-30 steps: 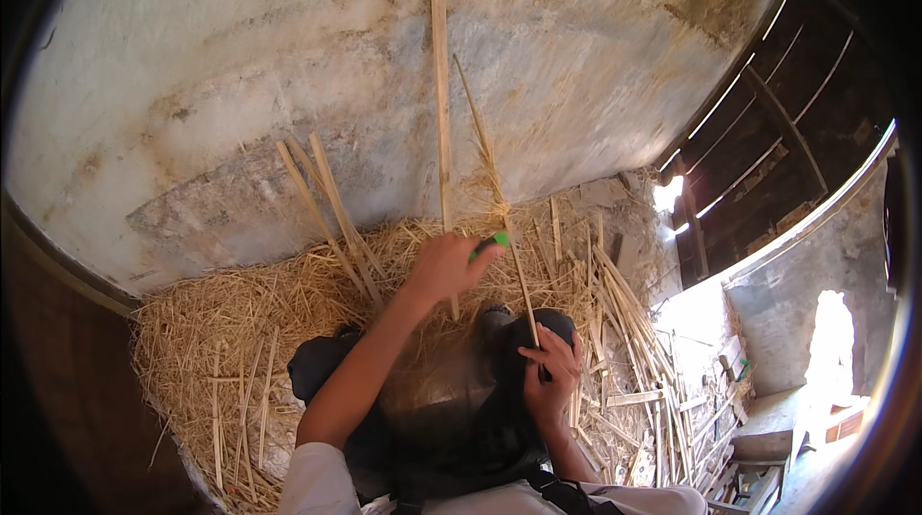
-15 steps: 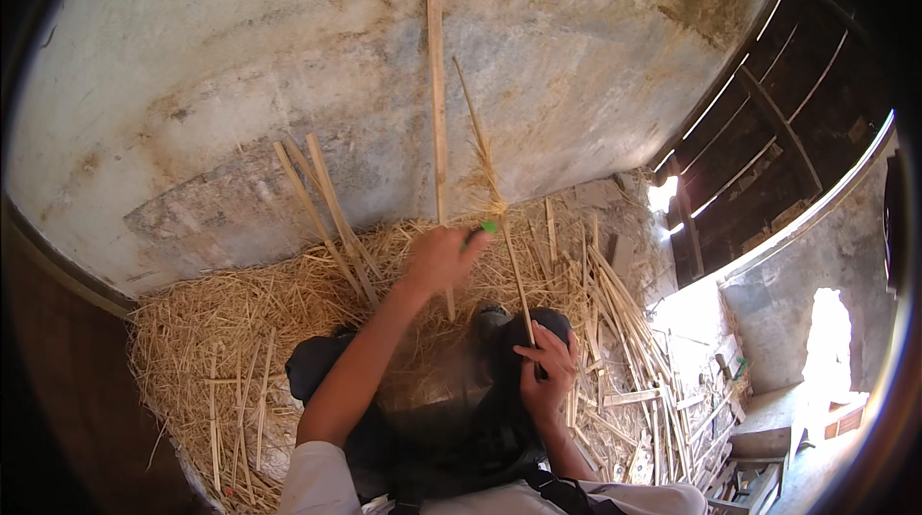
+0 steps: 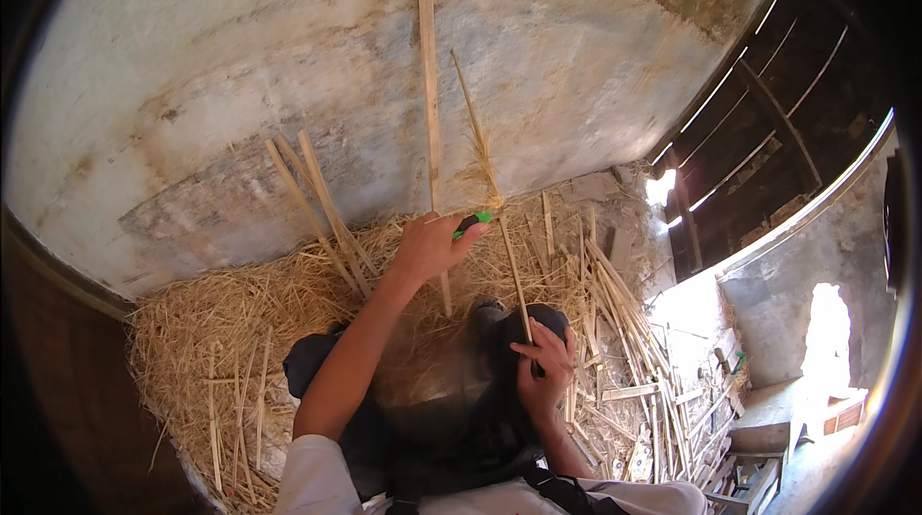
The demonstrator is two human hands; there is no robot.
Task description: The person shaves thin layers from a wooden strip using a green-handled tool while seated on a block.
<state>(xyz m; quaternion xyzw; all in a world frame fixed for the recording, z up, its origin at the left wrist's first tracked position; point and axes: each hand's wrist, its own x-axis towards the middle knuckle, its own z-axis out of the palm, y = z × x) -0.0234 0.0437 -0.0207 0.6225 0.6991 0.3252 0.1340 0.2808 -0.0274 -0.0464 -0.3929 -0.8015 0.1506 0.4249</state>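
My left hand [image 3: 432, 241] grips a small green-and-black handled tool [image 3: 473, 223], possibly a knife, close beside a slender wooden strip [image 3: 515, 267] that has a tuft of fine shavings [image 3: 484, 169] higher along it. My right hand [image 3: 545, 365] holds the strip's lower part against my dark-clad right knee [image 3: 519, 323]. The strip's narrow top reaches up before the stained wall. An upright, wider plank [image 3: 427, 93] stands just left of it. Three pale strips [image 3: 317, 184] lean farther left.
Straw and shavings [image 3: 211, 323] cover the floor along the wall [image 3: 192, 83]. A pile of long strips [image 3: 629, 328] lies at the right, near a concrete ledge [image 3: 764, 414] and a bright opening [image 3: 826, 342]. A dark slatted wooden structure [image 3: 759, 131] is at upper right.
My left hand with the tool has shifted a little up and leftward along the strip. My right hand stays at the knee, still holding it.
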